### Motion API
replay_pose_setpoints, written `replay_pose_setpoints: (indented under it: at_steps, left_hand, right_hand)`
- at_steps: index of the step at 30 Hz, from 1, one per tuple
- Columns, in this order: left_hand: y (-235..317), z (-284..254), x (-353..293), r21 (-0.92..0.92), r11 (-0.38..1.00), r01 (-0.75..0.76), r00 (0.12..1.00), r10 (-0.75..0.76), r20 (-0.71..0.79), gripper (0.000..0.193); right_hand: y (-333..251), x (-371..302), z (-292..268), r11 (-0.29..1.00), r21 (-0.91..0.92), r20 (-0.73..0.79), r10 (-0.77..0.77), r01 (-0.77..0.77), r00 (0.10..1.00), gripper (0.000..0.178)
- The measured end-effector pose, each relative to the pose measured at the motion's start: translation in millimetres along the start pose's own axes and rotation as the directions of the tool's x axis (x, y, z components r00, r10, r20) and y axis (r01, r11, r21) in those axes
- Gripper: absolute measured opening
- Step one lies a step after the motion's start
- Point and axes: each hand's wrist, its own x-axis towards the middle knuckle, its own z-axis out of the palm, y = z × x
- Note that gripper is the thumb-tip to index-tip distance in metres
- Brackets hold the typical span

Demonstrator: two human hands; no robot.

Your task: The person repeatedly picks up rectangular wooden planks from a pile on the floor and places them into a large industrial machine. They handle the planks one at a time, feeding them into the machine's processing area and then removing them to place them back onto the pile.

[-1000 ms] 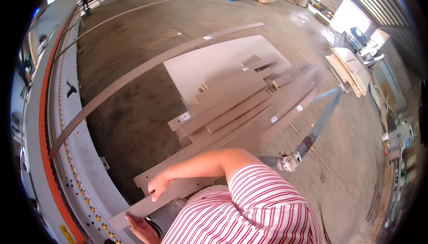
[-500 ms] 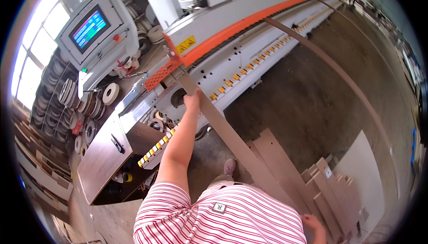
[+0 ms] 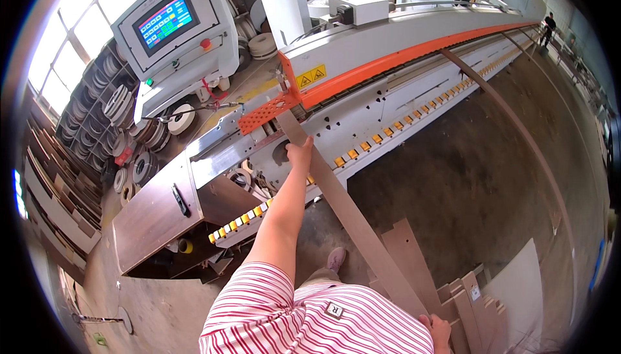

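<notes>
A long, narrow brown board [image 3: 352, 215] slants across the view from the edge-banding machine's orange perforated guard [image 3: 268, 113] down to my right side. My left hand [image 3: 299, 153] is closed on the left edge of this board near its far end, which meets the machine just below the guard. Down by my right hip, my right hand [image 3: 438, 329] has its fingers curled at the board's near end. Part of that grip is hidden by my striped shirt [image 3: 323, 321].
A control panel with a lit screen [image 3: 166, 21] stands at the left. Below it is a brown cabinet [image 3: 155, 218] with a black-handled tool [image 3: 180, 200] on top. Rolls of edge banding [image 3: 181, 120] lie behind. Cut boards [image 3: 475, 302] are stacked at the right. Far off stands a person [image 3: 548, 27].
The view has shifted, so the machine and panel sit further right. My right hand has come up to the board's near end. My left hand keeps its hold near the far end.
</notes>
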Motion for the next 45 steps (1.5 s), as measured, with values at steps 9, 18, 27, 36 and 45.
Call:
replay_pose_setpoints:
  at_steps: [9,18,27,36,45]
  left_hand:
    - [-9,5,16,0.075,0.996,0.058,0.998,-0.056,-0.018,0.086]
    - [1,14,12,0.066,0.998,0.015,0.999,-0.013,-0.031,0.079]
    - [0,22,23,0.023,1.000,-0.012,1.000,0.012,0.011,0.075]
    - [14,38,19,0.057,0.997,-0.044,0.999,0.044,0.003,0.077]
    - [-3,140,73,0.470,0.622,-0.627,0.707,0.707,0.007,0.040]
  right_hand:
    - [-24,14,-36,0.986,-0.068,0.369,0.168,-0.154,0.914,0.054]
    - [-30,27,-53,0.973,0.085,0.379,0.166,-0.213,0.910,0.052]
    - [-14,32,-50,0.952,0.169,0.395,0.170,-0.254,0.903,0.044]
    - [4,45,-44,0.937,0.221,0.389,0.170,-0.271,0.906,0.042]
    - [41,104,-62,0.963,0.190,0.111,0.173,-0.192,0.979,0.041]
